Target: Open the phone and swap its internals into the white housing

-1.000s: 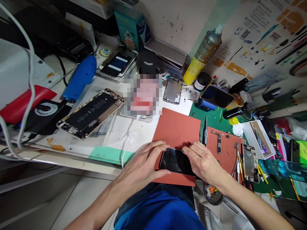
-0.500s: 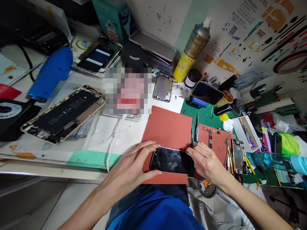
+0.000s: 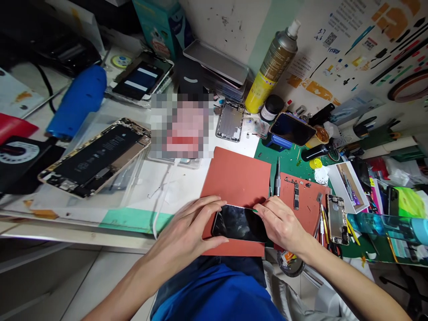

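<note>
The left hand [image 3: 214, 223] is gripping the left end of a black phone [image 3: 240, 224], thumb and fingers spread around its near and far edges. The right hand [image 3: 264, 213] is pinching a small green piece [image 3: 255, 211] at its far edge, toward the right. The phone is lying on a red mat [image 3: 239, 171] at the desk's [image 3: 133, 240] near edge.

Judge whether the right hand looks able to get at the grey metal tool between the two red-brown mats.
Likely yes: the tool lies just beyond the right hand with nothing visible between, though the fingers are busy at the glossy black phone.
</note>
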Available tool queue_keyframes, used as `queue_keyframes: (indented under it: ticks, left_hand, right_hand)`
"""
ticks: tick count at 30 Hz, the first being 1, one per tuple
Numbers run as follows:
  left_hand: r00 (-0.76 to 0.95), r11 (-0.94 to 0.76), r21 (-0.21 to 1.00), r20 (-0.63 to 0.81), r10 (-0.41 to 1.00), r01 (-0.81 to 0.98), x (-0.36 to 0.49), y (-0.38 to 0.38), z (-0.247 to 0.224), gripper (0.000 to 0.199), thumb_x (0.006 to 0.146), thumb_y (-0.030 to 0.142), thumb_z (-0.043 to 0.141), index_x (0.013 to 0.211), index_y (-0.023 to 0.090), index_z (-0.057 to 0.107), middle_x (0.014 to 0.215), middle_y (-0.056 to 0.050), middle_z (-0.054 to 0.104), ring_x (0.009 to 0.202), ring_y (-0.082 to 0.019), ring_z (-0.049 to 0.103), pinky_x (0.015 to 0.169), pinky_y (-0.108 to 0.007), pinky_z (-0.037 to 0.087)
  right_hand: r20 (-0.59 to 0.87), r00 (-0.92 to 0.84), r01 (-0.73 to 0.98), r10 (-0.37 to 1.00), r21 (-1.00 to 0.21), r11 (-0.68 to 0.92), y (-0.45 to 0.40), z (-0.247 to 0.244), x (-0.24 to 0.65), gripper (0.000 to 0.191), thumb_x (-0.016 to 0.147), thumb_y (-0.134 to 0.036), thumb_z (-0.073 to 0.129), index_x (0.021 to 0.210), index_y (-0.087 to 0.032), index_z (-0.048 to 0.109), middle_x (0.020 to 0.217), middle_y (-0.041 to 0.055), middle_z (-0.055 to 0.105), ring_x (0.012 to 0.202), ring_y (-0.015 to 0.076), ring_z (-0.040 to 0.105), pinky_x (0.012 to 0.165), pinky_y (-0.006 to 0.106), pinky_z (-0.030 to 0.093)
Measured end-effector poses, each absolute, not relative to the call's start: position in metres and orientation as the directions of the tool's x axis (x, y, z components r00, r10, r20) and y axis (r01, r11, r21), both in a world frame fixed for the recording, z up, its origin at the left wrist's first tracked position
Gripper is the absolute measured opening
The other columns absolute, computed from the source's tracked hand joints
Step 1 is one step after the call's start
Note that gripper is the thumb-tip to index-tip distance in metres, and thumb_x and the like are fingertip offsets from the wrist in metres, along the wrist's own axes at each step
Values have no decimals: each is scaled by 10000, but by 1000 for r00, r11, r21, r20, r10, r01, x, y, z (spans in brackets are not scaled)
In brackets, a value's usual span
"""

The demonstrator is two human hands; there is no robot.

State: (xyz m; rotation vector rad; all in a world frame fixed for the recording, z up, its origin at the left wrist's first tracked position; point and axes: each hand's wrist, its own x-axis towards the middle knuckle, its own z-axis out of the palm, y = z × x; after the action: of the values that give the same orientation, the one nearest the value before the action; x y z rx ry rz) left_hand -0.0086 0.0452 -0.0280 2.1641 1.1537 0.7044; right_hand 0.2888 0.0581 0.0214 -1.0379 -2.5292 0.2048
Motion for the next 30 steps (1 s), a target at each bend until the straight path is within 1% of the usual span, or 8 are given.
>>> queue_keyframes:
  ticks: [3,10,16,19,22,26,28,30]
  left_hand:
    - [494,-456,698,167,853,552,-9,45,-27,648,965,510,785,1499,272,506,1525,-125,637,1428,-303,628,1178,-489,555]
    - [492,-464,708,188,850,532,-8,44,-26,646,954,472,808,1488,265,510,1512,-133,651,1431,-307,629,1191,-489,548]
    - [477,-465,717,207,854,520,-7,44,-25,672,909,399,869,1459,248,514,1515,-150,650,1417,-314,641,1176,-488,566]
    - [467,-466,718,219,857,517,-7,44,-23,681,878,377,899,1438,243,534,1508,-146,659,1433,-313,630,1183,-481,567]
    - [465,-470,718,228,855,513,-6,45,-21,673,870,383,905,1428,254,550,1494,-136,672,1434,-316,632,1185,-490,567]
    - [470,-477,713,232,852,513,-6,45,-20,675,859,354,917,1408,248,541,1481,-149,674,1413,-325,646,1168,-501,578]
    - [476,-486,704,236,847,517,-6,45,-19,685,847,339,929,1398,240,534,1470,-158,676,1395,-331,659,1155,-503,586]
    - [479,-487,699,231,847,524,-5,45,-17,686,850,349,927,1398,239,528,1465,-159,677,1383,-333,666,1145,-506,590]
  right_hand:
    - [308,-653,632,692,-283,722,62,20,278,293,1014,37,483,1185,-123,660,820,64,630,747,207,530,703,357,511]
    - [335,-649,620,683,-285,730,67,13,258,346,997,48,479,1235,-128,658,865,82,670,772,214,568,729,366,532]
    - [345,-675,598,652,-260,758,74,10,239,331,1021,0,489,1279,-119,658,906,111,712,821,240,624,780,396,567]
    - [297,-671,616,680,-286,734,76,16,234,271,1049,-55,523,1266,-112,676,913,120,729,820,246,647,776,404,571]
    - [249,-650,645,718,-318,694,77,23,233,226,1079,-123,557,1256,-142,696,967,127,766,837,246,687,774,406,576]
    - [183,-622,696,762,-317,644,79,25,231,228,1096,-136,539,1255,-149,701,955,110,782,820,239,737,755,379,598]
    - [121,-611,710,783,-353,609,81,25,230,230,1098,-140,539,1270,-146,693,989,114,790,842,245,758,748,371,609]
    - [61,-589,719,806,-414,557,84,26,229,228,1097,-133,541,1271,-152,687,1037,119,798,885,250,775,768,366,615]
